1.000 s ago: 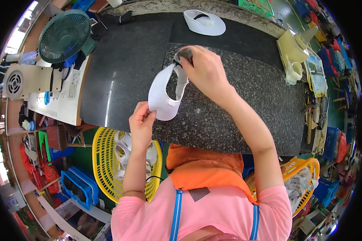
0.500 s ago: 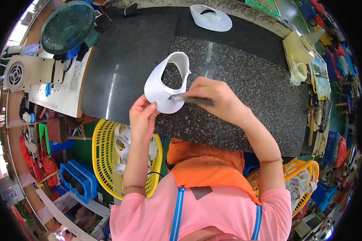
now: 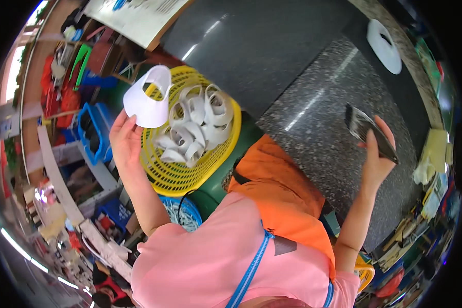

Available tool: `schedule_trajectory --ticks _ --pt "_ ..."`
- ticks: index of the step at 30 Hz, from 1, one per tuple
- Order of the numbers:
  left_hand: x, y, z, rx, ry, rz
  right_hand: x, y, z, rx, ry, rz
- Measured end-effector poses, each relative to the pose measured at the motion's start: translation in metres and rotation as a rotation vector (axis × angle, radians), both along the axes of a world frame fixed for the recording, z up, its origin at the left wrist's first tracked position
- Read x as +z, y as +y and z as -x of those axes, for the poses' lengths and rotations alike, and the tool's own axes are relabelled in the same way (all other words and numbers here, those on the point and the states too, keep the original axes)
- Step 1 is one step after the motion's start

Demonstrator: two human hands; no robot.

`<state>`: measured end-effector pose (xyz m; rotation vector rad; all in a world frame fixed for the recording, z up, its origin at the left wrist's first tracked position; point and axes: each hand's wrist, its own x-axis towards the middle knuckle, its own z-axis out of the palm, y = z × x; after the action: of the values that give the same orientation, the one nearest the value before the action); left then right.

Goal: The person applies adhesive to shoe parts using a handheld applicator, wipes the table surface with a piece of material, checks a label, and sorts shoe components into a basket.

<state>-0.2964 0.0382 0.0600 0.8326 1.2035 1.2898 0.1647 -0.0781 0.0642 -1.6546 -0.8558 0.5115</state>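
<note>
Speckled dark tabletop [image 3: 318,138], right of centre. White visor [image 3: 146,109], left of centre, overlaps the rim of a yellow basket [image 3: 179,183]. Left hand [image 3: 126,139]: thumb and fingers clamped on 1 brim edge. Right hand [image 3: 379,160], right side: fingers closed round dark brush [image 3: 364,127]. Risks: loose pinch drops visor; bristle contact might smudge it.

We hold our left forearm [image 3: 141,197] slanted forward and out to the left, our left hand [image 3: 124,136] pinching between thumb and fingers; well apart from it, our right forearm [image 3: 359,218] leans outward, our right hand [image 3: 379,156] likewise gripping
</note>
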Motion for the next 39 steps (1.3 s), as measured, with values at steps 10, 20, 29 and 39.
schedule_trajectory --ticks 10,20,29,39 --pt "-0.219 -0.051 0.086 0.376 -0.111 0.353 -0.006 -0.022 0.006 -0.027 -0.177 0.074" --pt "-0.446 -0.073 0.062 0.732 -0.46 0.992 -0.003 -0.053 0.002 -0.088 -0.247 0.12" --pt "-0.352 -0.016 0.038 0.639 1.147 0.195 0.0 -0.084 -0.019 -0.303 -0.079 0.089" --pt "-0.007 0.08 -0.394 -0.8 0.722 -1.083 -0.004 -0.112 -0.052 -0.414 0.093 -0.039"
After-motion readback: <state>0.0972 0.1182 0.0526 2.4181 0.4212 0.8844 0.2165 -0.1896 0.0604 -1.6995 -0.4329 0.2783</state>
